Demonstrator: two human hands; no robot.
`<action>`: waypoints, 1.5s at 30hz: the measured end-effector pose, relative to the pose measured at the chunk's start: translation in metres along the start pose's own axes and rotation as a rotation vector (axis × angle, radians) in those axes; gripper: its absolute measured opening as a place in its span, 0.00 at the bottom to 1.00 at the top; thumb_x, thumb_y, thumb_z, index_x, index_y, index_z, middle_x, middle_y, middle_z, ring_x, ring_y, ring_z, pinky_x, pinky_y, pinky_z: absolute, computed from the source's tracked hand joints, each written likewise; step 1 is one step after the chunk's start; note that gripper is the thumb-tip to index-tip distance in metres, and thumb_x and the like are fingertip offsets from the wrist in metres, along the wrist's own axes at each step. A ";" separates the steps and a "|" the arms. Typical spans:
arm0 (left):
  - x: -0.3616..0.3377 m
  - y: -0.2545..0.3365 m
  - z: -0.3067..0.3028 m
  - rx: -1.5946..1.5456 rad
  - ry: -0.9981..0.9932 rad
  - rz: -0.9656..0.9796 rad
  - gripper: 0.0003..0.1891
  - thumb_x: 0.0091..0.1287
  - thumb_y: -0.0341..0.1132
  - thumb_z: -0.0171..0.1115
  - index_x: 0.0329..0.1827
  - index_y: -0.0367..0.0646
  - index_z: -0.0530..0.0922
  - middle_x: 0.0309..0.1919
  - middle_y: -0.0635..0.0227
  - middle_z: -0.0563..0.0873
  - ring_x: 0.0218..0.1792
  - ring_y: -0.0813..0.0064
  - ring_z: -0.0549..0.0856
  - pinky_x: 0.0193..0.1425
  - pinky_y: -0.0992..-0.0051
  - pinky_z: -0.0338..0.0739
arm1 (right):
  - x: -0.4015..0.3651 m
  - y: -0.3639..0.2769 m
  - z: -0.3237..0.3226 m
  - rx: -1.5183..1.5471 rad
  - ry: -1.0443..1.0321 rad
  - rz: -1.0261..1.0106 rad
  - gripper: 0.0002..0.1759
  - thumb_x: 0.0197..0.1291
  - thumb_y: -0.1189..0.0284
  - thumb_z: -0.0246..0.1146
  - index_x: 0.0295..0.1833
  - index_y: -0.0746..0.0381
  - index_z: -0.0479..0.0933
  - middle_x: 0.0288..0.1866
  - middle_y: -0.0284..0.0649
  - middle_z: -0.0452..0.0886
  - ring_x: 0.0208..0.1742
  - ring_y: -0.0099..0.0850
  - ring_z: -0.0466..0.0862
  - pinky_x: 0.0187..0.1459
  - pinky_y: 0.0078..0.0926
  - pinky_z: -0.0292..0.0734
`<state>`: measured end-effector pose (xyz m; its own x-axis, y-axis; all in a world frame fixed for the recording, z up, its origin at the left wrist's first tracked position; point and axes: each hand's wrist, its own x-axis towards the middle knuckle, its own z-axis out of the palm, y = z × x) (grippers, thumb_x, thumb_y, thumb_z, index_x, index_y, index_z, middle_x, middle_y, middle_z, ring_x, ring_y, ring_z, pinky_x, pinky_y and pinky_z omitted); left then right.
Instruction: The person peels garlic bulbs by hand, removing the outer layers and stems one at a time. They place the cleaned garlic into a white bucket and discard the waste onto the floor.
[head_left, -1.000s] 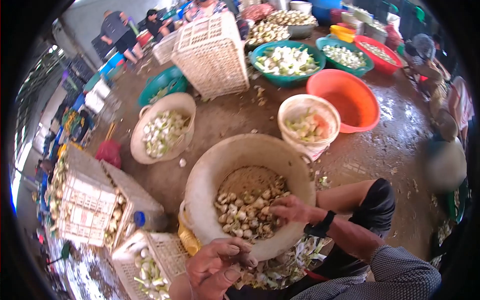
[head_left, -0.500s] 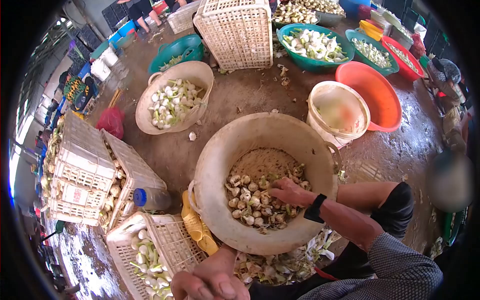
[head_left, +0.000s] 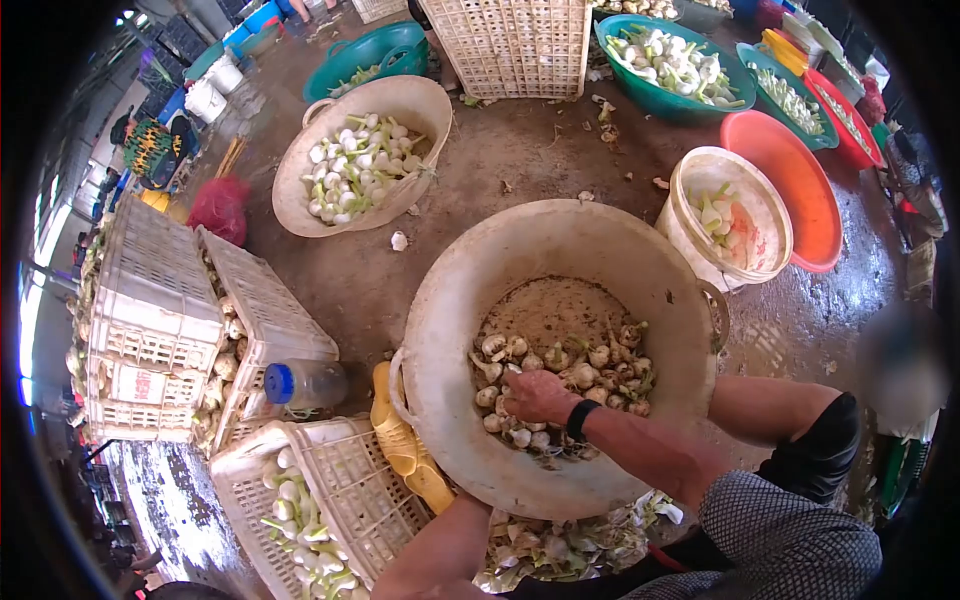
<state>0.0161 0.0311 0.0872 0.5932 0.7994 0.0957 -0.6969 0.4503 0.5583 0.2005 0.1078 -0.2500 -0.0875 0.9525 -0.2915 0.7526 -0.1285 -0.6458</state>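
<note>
Black wristband [head_left: 583, 418] snug at the wrist, the right hand [head_left: 540, 397] reaches down among garlic bulbs [head_left: 583, 375] with its fingers curled; the view does not settle whether they grip one. The left hand is out of sight, so its state is unknown. Good handling here, I judge, means lifting one bulb at a time by its firm body, pinching lightly to spare the dry skin and freeing any snagged stem first.

The bulbs are roundish, cream to brown and dirt-streaked, some with short green stems. They lie around the right hand, on the near part of the floor of a stained, pale tub [head_left: 440, 330]. Just beyond the fingers that floor is bare and speckled with dirt.

Outside the tub, nearer than the hand, papery husks [head_left: 560, 550] lie heaped. To the hand's left are a yellow shoe [head_left: 400, 435], a slatted crate [head_left: 365, 485] and a blue-capped jar [head_left: 312, 384]. Beyond the hand on its right stands a white bucket [head_left: 690, 240], just beside an orange basin [head_left: 795, 160]; beyond on its left, an oval tub [head_left: 290, 190] holds whiter bulbs.
</note>
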 end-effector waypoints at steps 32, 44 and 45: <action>0.005 -0.045 0.039 0.830 0.134 0.001 0.13 0.66 0.25 0.58 0.53 0.32 0.80 0.37 0.72 0.83 0.34 0.83 0.77 0.40 0.83 0.72 | -0.245 -0.104 -0.189 1.603 -0.118 -0.306 0.09 0.66 0.80 0.57 0.51 0.64 0.75 0.34 0.36 0.81 0.33 0.24 0.83 0.33 0.18 0.79; 0.006 -0.054 0.042 0.658 -0.037 -0.187 0.11 0.68 0.25 0.57 0.51 0.33 0.80 0.42 0.65 0.86 0.42 0.76 0.84 0.48 0.78 0.79 | -0.278 -0.125 -0.232 1.283 -0.104 -0.276 0.10 0.68 0.73 0.59 0.52 0.65 0.74 0.34 0.37 0.82 0.34 0.22 0.83 0.35 0.19 0.79; 0.007 -0.055 0.042 0.619 -0.019 -0.173 0.11 0.68 0.24 0.58 0.52 0.33 0.79 0.42 0.64 0.86 0.42 0.75 0.85 0.49 0.77 0.79 | -0.277 -0.125 -0.239 1.188 -0.136 -0.311 0.12 0.68 0.71 0.61 0.53 0.66 0.74 0.34 0.37 0.82 0.35 0.22 0.83 0.35 0.20 0.79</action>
<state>0.0758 -0.0047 0.0916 0.6869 0.7262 -0.0274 -0.2319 0.2548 0.9388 0.2870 -0.0742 0.0801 -0.2775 0.9601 -0.0359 -0.3653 -0.1400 -0.9203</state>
